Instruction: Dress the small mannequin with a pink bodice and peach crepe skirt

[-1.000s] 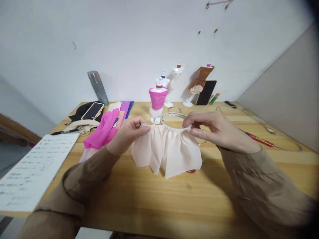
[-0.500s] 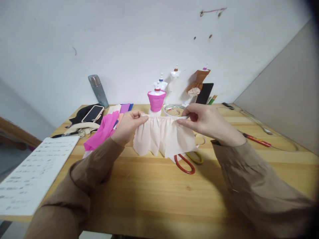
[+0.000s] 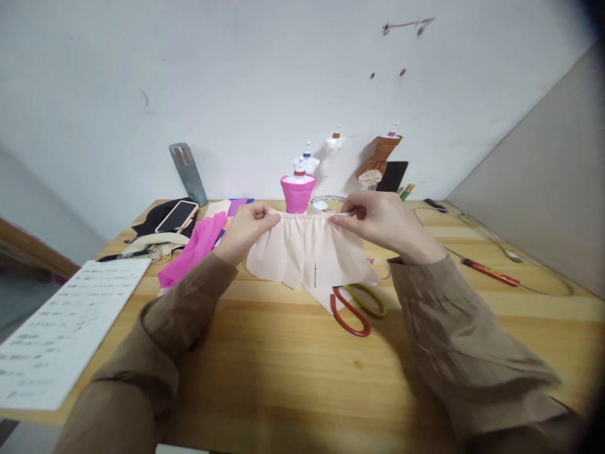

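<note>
A gathered piece of pale peach fabric (image 3: 309, 252) hangs above the wooden table (image 3: 293, 372). My left hand (image 3: 246, 230) pinches its top left corner. My right hand (image 3: 378, 221) pinches the top edge on the right side. Both hands are closed on the cloth, stretching its gathered edge between them. Just behind the cloth stands a small mannequin in a pink top (image 3: 297, 192). Below the cloth lie scissors with red and yellow-green handles (image 3: 357, 306).
Pink fabric (image 3: 196, 249) and coloured sheets lie to the left, with a phone (image 3: 177, 216) on dark cloth and a grey bottle (image 3: 188, 172). A printed sheet (image 3: 61, 328) lies at the front left. More small mannequins (image 3: 378, 157) stand at the wall. A red-handled tool (image 3: 489, 273) lies right.
Both hands have lifted the peach fabric up and away from me, towards the pink mannequin. The scissors beneath it have come into view.
</note>
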Available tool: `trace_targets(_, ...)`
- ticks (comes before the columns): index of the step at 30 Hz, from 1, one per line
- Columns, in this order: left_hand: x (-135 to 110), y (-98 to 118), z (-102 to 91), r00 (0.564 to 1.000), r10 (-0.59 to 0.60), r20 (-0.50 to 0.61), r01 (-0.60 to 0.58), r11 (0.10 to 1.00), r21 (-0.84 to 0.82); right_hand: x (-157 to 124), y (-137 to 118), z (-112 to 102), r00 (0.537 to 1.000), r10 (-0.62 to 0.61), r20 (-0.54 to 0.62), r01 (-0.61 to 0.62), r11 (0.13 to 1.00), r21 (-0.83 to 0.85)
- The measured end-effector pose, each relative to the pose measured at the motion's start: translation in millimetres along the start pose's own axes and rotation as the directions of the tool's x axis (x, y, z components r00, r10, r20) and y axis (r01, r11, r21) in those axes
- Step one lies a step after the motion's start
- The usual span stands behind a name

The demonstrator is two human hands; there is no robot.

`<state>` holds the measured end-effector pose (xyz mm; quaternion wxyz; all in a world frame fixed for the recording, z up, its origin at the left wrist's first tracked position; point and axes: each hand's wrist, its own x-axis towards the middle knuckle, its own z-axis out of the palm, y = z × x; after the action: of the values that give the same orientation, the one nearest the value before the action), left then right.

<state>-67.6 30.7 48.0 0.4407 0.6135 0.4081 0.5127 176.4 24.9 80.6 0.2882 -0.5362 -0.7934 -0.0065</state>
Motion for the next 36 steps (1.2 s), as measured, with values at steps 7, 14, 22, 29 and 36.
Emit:
trace_targets(7, 5.8, 1.7, -5.5, 0.995, 0.090, 0.045, -0.095, 0.990, 0.107, 2.1, 0.0, 3.8, 1.000, 0.022, -0.013, -0.021, 0.997, 0.068)
trace_targets(14, 12.9, -3.1, -7.2, 0.993, 0.097, 0.062, -0.103, 0.989, 0.106, 4.3, 6.0, 8.2, 0.999, 0.031, -0.010, -0.030, 0.995, 0.098)
trace_targets(22, 19.7, -6.8, -5.5, 0.988, 0.092, 0.126, -0.074, 0.987, -0.141, 6.4, 7.0, 10.2, 0.998, 0.069, 0.001, -0.068, 0.990, 0.121)
trace_targets(29, 24.9, -14.4, -10.0, 0.978, 0.085, 0.190, -0.051, 0.983, -0.177, 5.4, 3.2, 9.1, 0.995, 0.100, 0.000, -0.099, 0.989, 0.108)
trace_targets(36, 27.6, -17.8, -12.3, 0.970, 0.098, 0.221, -0.059, 0.982, -0.178, 4.6, 3.9, 6.7, 0.997, 0.082, 0.009, -0.082, 0.990, 0.116)
